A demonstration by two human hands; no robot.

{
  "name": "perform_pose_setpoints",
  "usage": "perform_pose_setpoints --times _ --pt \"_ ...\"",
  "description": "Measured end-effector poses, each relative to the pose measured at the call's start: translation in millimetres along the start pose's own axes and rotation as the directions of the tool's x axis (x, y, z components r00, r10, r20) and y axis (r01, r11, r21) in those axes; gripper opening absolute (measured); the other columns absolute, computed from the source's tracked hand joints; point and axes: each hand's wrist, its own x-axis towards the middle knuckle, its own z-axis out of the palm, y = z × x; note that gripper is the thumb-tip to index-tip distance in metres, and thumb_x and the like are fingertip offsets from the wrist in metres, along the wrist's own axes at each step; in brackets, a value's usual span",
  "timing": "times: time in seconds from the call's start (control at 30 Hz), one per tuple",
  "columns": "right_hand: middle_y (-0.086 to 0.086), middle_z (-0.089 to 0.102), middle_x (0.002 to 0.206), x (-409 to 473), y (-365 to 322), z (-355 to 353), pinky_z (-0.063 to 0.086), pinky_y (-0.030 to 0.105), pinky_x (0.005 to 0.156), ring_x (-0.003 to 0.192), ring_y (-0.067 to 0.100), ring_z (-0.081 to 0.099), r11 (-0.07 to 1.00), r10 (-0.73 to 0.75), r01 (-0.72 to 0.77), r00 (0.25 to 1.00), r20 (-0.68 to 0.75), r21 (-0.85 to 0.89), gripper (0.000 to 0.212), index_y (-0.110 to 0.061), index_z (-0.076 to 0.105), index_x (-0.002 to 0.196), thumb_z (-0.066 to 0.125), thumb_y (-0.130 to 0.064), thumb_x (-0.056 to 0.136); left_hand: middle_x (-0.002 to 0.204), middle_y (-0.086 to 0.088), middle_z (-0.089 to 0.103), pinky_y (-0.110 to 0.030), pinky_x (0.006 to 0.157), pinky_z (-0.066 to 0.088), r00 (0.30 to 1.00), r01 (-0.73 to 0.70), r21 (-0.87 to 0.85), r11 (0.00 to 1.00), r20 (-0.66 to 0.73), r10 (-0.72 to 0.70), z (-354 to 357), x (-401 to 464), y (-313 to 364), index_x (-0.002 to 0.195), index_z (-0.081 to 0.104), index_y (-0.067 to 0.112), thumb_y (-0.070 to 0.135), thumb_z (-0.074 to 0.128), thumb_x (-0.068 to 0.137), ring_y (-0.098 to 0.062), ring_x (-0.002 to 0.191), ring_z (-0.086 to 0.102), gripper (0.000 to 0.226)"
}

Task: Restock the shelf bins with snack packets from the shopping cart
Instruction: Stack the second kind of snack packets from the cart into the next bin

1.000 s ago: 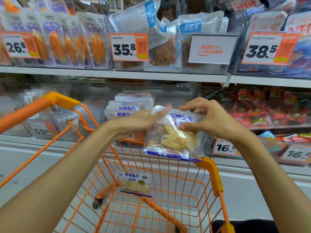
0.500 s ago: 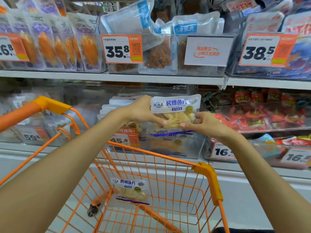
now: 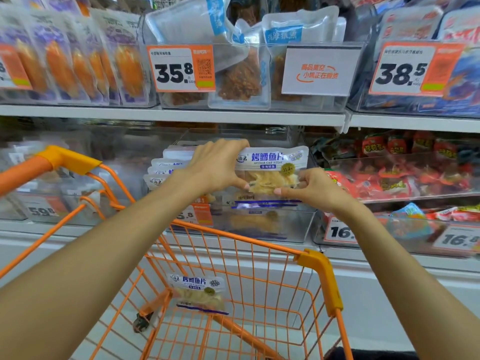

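Both hands are holding one grilled cod fillet packet (image 3: pixel 272 168) upright over a clear shelf bin (image 3: pixel 291 227) on the middle shelf, just above centre of the view. The left hand (image 3: pixel 215 166) is grasping the packet's left edge, fingers curled over the top corner and thumb pressing near the lower left. The right hand (image 3: pixel 311 187) is pinching the packet's lower right part, its fingertips lying on the clear window that is showing pale fish strips. The packet's printed white and blue header is facing the camera, and its bottom edge is sitting inside the bin's open top.

At 9 o'clock from the held packet, a row of matching packets (image 3: pixel 166 170) is standing one behind another in the same bin, partly hidden behind the left wrist. At 6 o'clock, an orange wire shopping cart (image 3: pixel 259 294) is standing against the shelving, and one more cod fillet packet (image 3: pixel 198 292) is leaning against its front wire wall. At 3 o'clock from the hands, red snack packets (image 3: pixel 405 175) are filling the neighbouring bin. At 12 o'clock, on the upper shelf, a price tag reading 35.8 (image 3: pixel 181 68) is hanging on a bin beside a white notice card (image 3: pixel 319 71), and a 38.5 price tag (image 3: pixel 413 70) is showing at 2 o'clock.
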Motion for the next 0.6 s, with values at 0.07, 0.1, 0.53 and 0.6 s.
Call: perform_pose_setpoints --times 0.07,0.1,0.53,0.6 --pt "0.000 0.061 0.069 3.1 4.3 3.8 0.045 0.026 0.056 0.057 0.006 0.054 0.999 -0.007 0.006 0.999 -0.047 -0.038 0.034 -0.009 0.067 0.094 0.080 -0.033 0.074 0.108 0.000 0.065 -0.033 0.069 0.032 1.000 0.002 0.036 0.999 -0.009 -0.002 1.4 2.7 1.8 0.112 0.050 0.024 0.050 0.080 0.067 -0.030 0.103 0.058 0.060" --pt "0.002 0.067 0.074 3.6 5.5 5.3 0.052 0.033 0.063 0.064 0.011 0.060 0.999 0.007 -0.009 0.999 -0.044 -0.047 0.040 -0.006 0.069 0.097 0.081 -0.034 0.072 0.109 -0.001 0.064 -0.033 0.069 0.033 1.000 -0.006 0.068 0.998 -0.003 0.006 3.0 3.2 2.3 0.113 0.050 0.023 0.050 0.079 0.068 -0.030 0.103 0.058 0.060" --pt "-0.011 0.057 0.114 -7.9 -12.3 -0.7 0.051 0.026 0.090 0.104 0.007 0.059 0.982 -0.188 0.188 0.982 -0.013 -0.015 0.066 -0.023 0.042 0.136 0.076 -0.019 0.080 0.122 -0.004 0.056 -0.039 0.105 0.024 0.968 -0.206 0.403 0.891 0.218 0.126 9.9 -11.4 5.7 0.130 0.033 0.018 0.035 0.063 0.088 -0.027 0.110 0.056 0.054" --pt "-0.012 0.057 0.115 -9.6 -15.7 -2.7 0.052 0.021 0.085 0.102 0.004 0.058 0.969 -0.239 0.239 0.971 0.016 -0.069 0.065 -0.025 0.038 0.141 0.070 -0.014 0.085 0.123 -0.005 0.054 -0.042 0.108 0.020 0.950 -0.215 0.373 0.903 0.294 0.104 6.6 -10.4 6.5 0.130 0.033 0.016 0.031 0.059 0.091 -0.027 0.113 0.055 0.049"
